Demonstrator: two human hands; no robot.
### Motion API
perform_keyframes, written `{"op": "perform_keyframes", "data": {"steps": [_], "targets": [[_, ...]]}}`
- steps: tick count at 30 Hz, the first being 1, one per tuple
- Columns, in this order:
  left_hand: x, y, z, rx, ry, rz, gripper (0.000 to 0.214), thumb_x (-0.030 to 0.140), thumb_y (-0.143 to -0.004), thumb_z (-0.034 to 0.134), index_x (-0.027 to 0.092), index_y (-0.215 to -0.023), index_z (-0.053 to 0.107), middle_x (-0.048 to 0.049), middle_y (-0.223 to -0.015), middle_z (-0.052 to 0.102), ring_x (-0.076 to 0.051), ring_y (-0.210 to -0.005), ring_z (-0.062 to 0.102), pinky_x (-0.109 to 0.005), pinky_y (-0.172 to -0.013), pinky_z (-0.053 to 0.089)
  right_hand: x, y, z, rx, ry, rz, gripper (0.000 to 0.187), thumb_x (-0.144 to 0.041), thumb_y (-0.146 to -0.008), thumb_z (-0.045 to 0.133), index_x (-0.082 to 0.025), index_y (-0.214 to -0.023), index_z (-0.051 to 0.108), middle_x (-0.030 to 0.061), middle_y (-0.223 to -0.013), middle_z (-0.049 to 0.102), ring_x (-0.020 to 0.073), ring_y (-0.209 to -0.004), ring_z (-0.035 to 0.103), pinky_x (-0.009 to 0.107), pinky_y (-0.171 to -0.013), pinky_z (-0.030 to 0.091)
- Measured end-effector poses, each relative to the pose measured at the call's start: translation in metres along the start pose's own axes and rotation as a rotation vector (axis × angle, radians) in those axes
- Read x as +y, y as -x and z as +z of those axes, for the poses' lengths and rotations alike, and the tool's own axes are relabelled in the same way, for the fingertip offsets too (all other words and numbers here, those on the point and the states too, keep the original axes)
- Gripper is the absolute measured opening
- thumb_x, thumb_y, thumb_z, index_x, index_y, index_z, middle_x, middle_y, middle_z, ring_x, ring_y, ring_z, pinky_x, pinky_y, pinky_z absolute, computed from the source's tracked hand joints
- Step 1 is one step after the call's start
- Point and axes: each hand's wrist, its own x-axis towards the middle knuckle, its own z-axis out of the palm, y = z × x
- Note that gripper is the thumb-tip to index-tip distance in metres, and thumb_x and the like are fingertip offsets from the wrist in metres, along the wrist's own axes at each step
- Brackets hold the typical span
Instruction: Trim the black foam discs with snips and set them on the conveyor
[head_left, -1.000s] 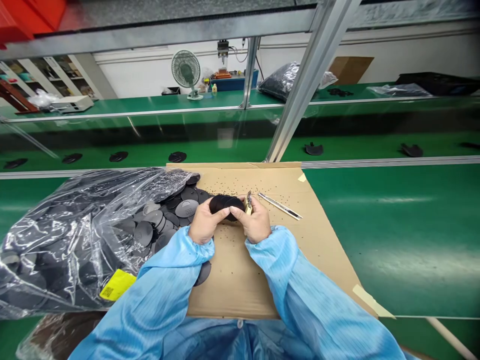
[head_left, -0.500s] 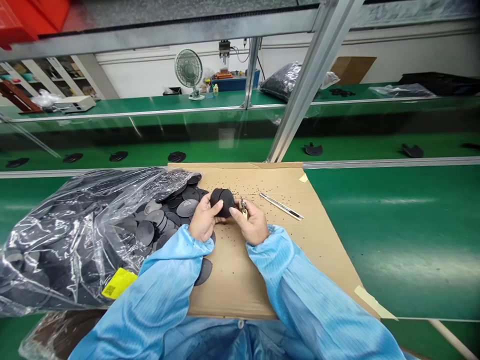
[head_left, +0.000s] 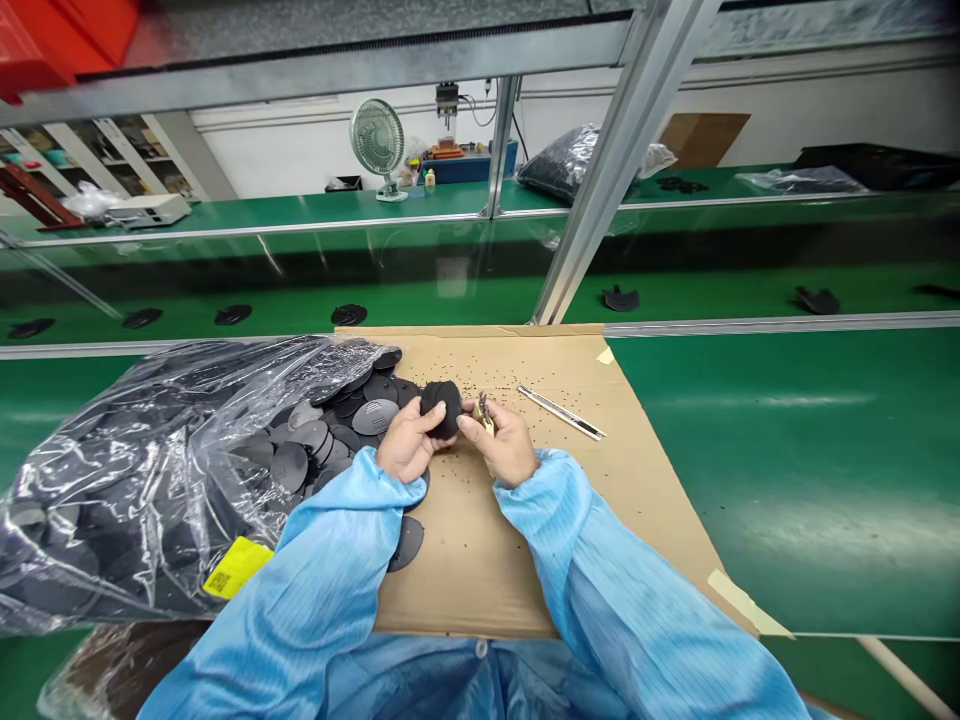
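Observation:
My left hand (head_left: 409,440) is closed on black plastic discs (head_left: 441,408), its thumb lying across their face; how many discs are in the grip I cannot tell. Close by on the right, my right hand (head_left: 504,445) is wrapped round small cutting pliers (head_left: 485,414) with yellowish handles. The fingertips of that hand are at the discs' right edge. Both hands are above a cardboard sheet (head_left: 480,560) sprinkled with tiny black bits. A slim utility knife (head_left: 561,412) lies on the cardboard, right of my right hand.
At left, a clear plastic bag (head_left: 150,470) spills a heap of black discs (head_left: 322,430). One loose disc (head_left: 406,545) lies by my left sleeve. Beyond the cardboard, black parts (head_left: 349,315) sit spaced along a green belt (head_left: 420,280). A slanting metal post (head_left: 592,240) rises behind the cardboard.
The discs in my left hand, previously fanned apart in two, now overlap more and appear turned. My right hand still holds the pliers in nearly the same place.

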Motion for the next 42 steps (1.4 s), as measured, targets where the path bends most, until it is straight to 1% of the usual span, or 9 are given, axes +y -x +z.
{"op": "perform_keyframes", "data": {"steps": [3,5,9,14,16,21,24,31,42], "targets": [[0.002,0.000,-0.002,-0.062,0.104,-0.231,0.024,0.027,-0.073,0.076,0.014,-0.086,0.061,-0.0029,-0.077,0.062,-0.007,-0.056,0.055,-0.016,-0.045,0.047,-0.003,0.004,0.002,-0.024,0.033,-0.078,0.033,-0.043,-0.083,0.064,-0.019,-0.106,0.065,0.0046,-0.087,0.069,0.0199,-0.076,0.065,0.035,-0.075,0.054],[0.003,0.000,-0.003,-0.096,0.139,-0.303,0.018,0.026,-0.077,0.073,0.015,-0.086,0.063,-0.0024,-0.074,0.061,-0.006,-0.051,0.052,-0.015,-0.041,0.044,-0.006,0.007,0.002,0.011,0.137,-0.141,0.027,-0.039,-0.085,0.062,-0.021,-0.105,0.066,0.0063,-0.092,0.070,0.0212,-0.081,0.066,0.037,-0.078,0.054],[0.004,0.003,-0.002,-0.142,0.162,-0.348,0.016,0.025,-0.076,0.073,0.016,-0.084,0.063,-0.0013,-0.068,0.057,-0.006,-0.048,0.050,-0.013,-0.035,0.036,-0.011,0.010,0.003,0.069,0.311,-0.249,0.020,-0.034,-0.088,0.057,-0.023,-0.101,0.068,0.0071,-0.097,0.070,0.0227,-0.091,0.066,0.038,-0.084,0.052],[0.005,0.006,0.001,-0.190,0.128,-0.311,0.032,0.026,-0.064,0.081,0.016,-0.086,0.060,0.0010,-0.069,0.054,-0.006,-0.048,0.048,-0.013,-0.034,0.031,-0.015,0.012,0.005,0.075,0.302,-0.272,0.017,-0.031,-0.088,0.057,-0.023,-0.097,0.069,0.0067,-0.097,0.071,0.0221,-0.090,0.066,0.037,-0.084,0.051],[0.005,0.005,0.001,-0.172,0.078,-0.198,0.037,0.030,-0.064,0.082,0.017,-0.090,0.058,0.0014,-0.072,0.055,-0.007,-0.051,0.050,-0.015,-0.038,0.035,-0.015,0.011,0.005,0.078,0.238,-0.209,0.019,-0.034,-0.087,0.059,-0.022,-0.097,0.069,0.0065,-0.095,0.071,0.0218,-0.086,0.066,0.036,-0.081,0.051],[0.002,-0.003,-0.008,0.043,-0.236,0.448,0.035,0.025,-0.061,0.084,0.018,-0.080,0.055,-0.0004,-0.083,0.059,-0.013,-0.075,0.058,-0.024,-0.066,0.049,-0.006,0.000,0.001,0.077,-0.137,0.149,0.037,-0.048,-0.076,0.068,-0.017,-0.095,0.068,0.0007,-0.064,0.062,0.0161,-0.060,0.058,0.029,-0.058,0.048],[0.001,-0.005,-0.013,0.060,-0.483,0.667,0.028,0.022,-0.061,0.083,0.017,-0.070,0.057,-0.0034,-0.085,0.060,-0.016,-0.083,0.059,-0.030,-0.080,0.048,-0.002,-0.008,-0.002,0.070,-0.349,0.323,0.040,-0.049,-0.068,0.072,-0.017,-0.091,0.067,-0.0031,-0.055,0.054,0.0130,-0.050,0.051,0.024,-0.047,0.040],[0.000,0.002,-0.014,-0.005,-0.696,0.798,0.013,0.016,-0.067,0.075,0.021,-0.068,0.063,-0.0072,-0.089,0.062,-0.021,-0.088,0.060,-0.036,-0.085,0.046,-0.008,-0.010,-0.006,-0.028,-0.659,0.526,0.034,-0.034,-0.064,0.073,-0.019,-0.095,0.065,-0.0022,-0.060,0.057,0.0119,-0.047,0.051,0.025,-0.045,0.041],[-0.003,0.004,-0.012,-0.079,-0.856,0.888,0.011,0.010,-0.071,0.067,0.020,-0.067,0.064,-0.0082,-0.089,0.063,-0.021,-0.087,0.062,-0.036,-0.082,0.049,-0.002,-0.012,-0.004,0.041,-0.684,0.577,0.026,-0.024,-0.057,0.073,-0.016,-0.081,0.066,-0.0022,-0.061,0.058,0.0074,-0.043,0.042,0.021,-0.041,0.037]]}}
